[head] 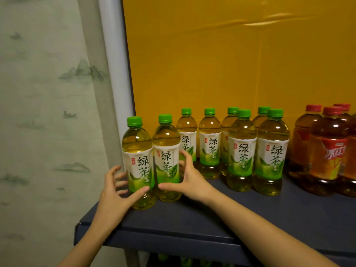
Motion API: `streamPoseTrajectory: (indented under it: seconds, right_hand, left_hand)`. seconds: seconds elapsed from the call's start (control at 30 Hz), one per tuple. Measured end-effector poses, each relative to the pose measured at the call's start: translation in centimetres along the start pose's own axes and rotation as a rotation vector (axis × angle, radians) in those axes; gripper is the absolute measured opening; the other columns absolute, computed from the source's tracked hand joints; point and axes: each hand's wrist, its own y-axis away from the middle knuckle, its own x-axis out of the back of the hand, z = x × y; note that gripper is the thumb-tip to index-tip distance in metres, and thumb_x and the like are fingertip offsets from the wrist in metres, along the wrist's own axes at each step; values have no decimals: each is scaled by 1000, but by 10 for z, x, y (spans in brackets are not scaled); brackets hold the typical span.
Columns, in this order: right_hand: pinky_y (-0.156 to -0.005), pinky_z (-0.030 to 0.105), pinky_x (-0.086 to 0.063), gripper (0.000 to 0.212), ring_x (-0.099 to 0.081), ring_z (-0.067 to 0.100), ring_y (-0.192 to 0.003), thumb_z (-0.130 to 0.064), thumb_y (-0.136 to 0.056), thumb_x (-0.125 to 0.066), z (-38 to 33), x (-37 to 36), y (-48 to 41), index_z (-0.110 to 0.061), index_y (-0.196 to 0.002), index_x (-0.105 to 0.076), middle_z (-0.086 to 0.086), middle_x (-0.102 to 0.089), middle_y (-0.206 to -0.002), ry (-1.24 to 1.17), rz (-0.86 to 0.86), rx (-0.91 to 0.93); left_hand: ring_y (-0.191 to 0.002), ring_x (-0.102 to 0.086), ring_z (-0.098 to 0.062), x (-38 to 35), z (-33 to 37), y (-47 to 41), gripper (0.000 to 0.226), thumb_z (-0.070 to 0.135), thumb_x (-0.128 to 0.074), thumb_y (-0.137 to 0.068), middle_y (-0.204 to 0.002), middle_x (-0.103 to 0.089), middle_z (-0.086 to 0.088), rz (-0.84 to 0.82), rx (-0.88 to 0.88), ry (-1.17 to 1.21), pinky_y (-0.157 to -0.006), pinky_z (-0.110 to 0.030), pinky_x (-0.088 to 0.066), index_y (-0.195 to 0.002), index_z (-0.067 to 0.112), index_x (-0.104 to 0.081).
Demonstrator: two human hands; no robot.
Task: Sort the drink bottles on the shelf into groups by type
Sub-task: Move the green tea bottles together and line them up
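Several green-tea bottles [241,151] with green caps and white-green labels stand in two rows on the dark blue shelf [212,218]. The two nearest stand side by side at the shelf's left front. My left hand [113,191] is at the leftmost bottle [137,147], thumb touching its front low down, fingers spread beside its left side. My right hand [189,180] holds the second bottle [166,143], fingers curled round its right side and thumb across its front. At the right stand red-capped iced-tea bottles [327,147] with orange-red labels, grouped together.
A yellow back panel [231,64] closes the shelf behind the bottles. A white upright post [115,64] marks the shelf's left end, with a painted wall [38,93] beyond it. Green caps [163,257] show on a lower shelf. Bare shelf surface lies in front of the bottles.
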Motion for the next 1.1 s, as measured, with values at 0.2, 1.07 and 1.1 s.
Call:
streamPoseTrajectory:
  seconds: [0.2, 1.07, 1.1]
  right_hand:
    - [-100, 27, -43, 79, -52, 7, -116, -26, -71, -78, 0, -5, 5, -17, -129, -26, -3, -56, -129, 77, 107, -10]
    - [-95, 34, -48, 74, -56, 13, -113, -40, -63, -80, 25, 45, 38, -16, -123, -44, -1, -59, -121, 438, 630, -42]
    - [-96, 39, -48, 75, -55, 15, -114, -41, -63, -80, 25, 45, 38, -17, -124, -44, -1, -60, -122, 456, 639, -48]
  left_hand:
    - [-90, -67, -1, 4, -1, -11, 54, 26, -79, -56, -105, -66, 7, -256, 57, 174, -66, -13, -54, -104, 29, -55]
    - [-115, -55, -12, -79, 9, -54, 53, 15, -75, -71, -122, -58, 5, -545, 2, 167, -96, -32, -48, -114, 28, -48]
    - [-116, -54, -14, -81, 8, -54, 55, 16, -75, -71, -124, -57, 2, -536, 4, 153, -97, -32, -47, -117, 25, -47]
